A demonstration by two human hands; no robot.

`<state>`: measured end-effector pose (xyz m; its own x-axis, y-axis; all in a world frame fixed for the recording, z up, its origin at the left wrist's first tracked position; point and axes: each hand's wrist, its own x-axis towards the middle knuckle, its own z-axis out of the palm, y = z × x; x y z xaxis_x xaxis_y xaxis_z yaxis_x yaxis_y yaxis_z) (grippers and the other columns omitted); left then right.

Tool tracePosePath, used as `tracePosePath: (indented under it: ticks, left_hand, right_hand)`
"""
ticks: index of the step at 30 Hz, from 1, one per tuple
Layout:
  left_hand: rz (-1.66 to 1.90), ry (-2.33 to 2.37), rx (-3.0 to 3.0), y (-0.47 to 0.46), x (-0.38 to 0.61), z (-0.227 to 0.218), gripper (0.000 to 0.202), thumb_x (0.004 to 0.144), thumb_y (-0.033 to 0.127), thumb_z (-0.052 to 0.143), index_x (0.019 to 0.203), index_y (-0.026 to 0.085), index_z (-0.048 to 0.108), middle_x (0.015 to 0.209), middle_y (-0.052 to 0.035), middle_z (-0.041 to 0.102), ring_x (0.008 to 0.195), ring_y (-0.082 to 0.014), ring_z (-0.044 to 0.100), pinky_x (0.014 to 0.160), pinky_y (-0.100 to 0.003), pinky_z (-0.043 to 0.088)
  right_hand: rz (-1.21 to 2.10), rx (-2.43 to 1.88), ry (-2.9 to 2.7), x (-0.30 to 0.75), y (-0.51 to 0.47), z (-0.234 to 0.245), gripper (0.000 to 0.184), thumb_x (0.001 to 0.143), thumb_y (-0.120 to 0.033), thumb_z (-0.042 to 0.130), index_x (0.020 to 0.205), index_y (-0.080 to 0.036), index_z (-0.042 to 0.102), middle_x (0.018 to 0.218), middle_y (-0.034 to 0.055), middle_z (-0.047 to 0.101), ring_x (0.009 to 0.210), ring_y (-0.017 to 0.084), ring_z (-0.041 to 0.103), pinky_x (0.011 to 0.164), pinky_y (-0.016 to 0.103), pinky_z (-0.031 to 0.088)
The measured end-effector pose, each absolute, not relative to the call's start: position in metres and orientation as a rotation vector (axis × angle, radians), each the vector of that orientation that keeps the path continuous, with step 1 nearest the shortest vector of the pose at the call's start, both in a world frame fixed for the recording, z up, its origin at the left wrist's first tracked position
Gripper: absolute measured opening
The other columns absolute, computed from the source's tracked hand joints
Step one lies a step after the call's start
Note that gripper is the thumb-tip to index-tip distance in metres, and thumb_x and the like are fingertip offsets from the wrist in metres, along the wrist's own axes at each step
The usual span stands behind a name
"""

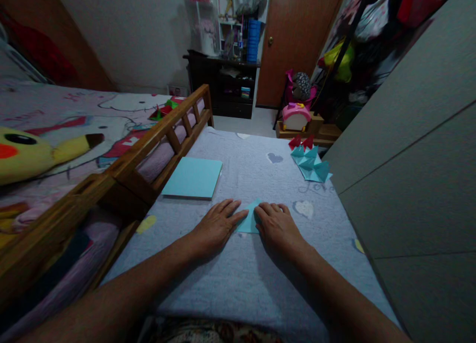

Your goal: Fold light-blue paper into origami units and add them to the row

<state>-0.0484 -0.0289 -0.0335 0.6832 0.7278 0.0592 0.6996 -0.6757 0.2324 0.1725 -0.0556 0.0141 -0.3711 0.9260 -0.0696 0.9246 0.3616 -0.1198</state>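
A small folded piece of light blue paper [248, 225] lies on the bedspread in front of me, its peak pointing away. My left hand [217, 226] rests flat at its left side, fingers stretched out and the thumb tip touching the paper. On the right side, my right hand [277, 224] has curled fingers pressed on the paper's edge, with thumb and index finger close together. Part of the paper is hidden beneath that hand. Up and to the left sits a stack of square light blue paper [195, 177].
Several folded light blue paper shapes [310, 163] stand at the bed's far right, with red folded ones [301, 142] behind. A wooden rail [163, 140] borders the left side, beyond it a yellow plush toy [33, 154]. A pale cabinet [416, 159] flanks the right.
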Motion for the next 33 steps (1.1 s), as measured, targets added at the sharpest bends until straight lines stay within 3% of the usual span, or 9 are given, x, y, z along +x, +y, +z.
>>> tracePosePath:
  ticks: [10,15,19,22,27,33]
  left_hand:
    - [0.336,1.304,2.647,-0.041,-0.08,-0.043,0.053,0.102,0.014,0.035,0.152,0.032,0.037,0.156,-0.0041,0.043,0.144,-0.0261,0.037,0.115,-0.048,0.035]
    - [0.477,1.243,2.792,-0.043,-0.085,-0.036,0.05,0.097,0.007,0.038,0.144,0.023,0.048,0.145,-0.0094,0.055,0.135,-0.0273,0.047,0.108,-0.05,0.043]
    - [0.532,0.868,2.982,-0.05,-0.073,-0.025,0.037,0.098,0.012,0.041,0.132,0.015,0.058,0.134,-0.0134,0.063,0.124,-0.0278,0.056,0.101,-0.047,0.05]
    - [0.539,0.833,3.011,-0.053,-0.065,-0.021,0.031,0.099,0.014,0.043,0.125,0.011,0.061,0.123,-0.014,0.068,0.113,-0.027,0.062,0.098,-0.045,0.053]
    - [0.555,0.765,3.049,-0.053,-0.067,-0.021,0.03,0.098,0.014,0.046,0.124,0.009,0.062,0.12,-0.015,0.069,0.108,-0.0271,0.065,0.091,-0.044,0.058]
    - [0.583,0.759,3.053,-0.054,-0.073,-0.019,0.026,0.098,0.014,0.05,0.119,0.01,0.064,0.114,-0.0141,0.071,0.104,-0.0272,0.066,0.087,-0.044,0.061]
  right_hand:
    - [0.279,-1.817,-2.448,0.167,-0.061,0.015,0.033,0.096,-0.031,0.053,0.127,-0.019,0.054,0.128,0.0122,0.063,0.116,0.03,0.056,0.104,0.051,0.031]
    - [0.222,-1.901,-2.341,0.152,-0.061,0.01,0.052,0.093,-0.047,0.054,0.134,-0.016,0.05,0.127,0.0167,0.061,0.115,0.034,0.054,0.108,0.058,0.027]
    - [0.173,-1.936,-2.287,0.144,-0.061,0.004,0.071,0.089,-0.055,0.055,0.145,-0.014,0.042,0.126,0.0183,0.06,0.114,0.036,0.052,0.109,0.062,0.024]
    - [0.148,-1.939,-2.283,0.142,-0.061,0.001,0.077,0.089,-0.056,0.055,0.152,-0.016,0.034,0.125,0.0176,0.059,0.114,0.036,0.051,0.11,0.063,0.02]
    - [0.137,-1.9,-2.307,0.146,-0.064,0.0,0.08,0.09,-0.051,0.055,0.159,-0.024,0.023,0.125,0.013,0.059,0.112,0.034,0.05,0.111,0.061,0.019]
    - [0.105,-1.912,-2.295,0.163,-0.072,0.0,0.078,0.09,-0.045,0.055,0.159,-0.027,0.023,0.137,0.0133,0.053,0.118,0.033,0.049,0.112,0.059,0.02]
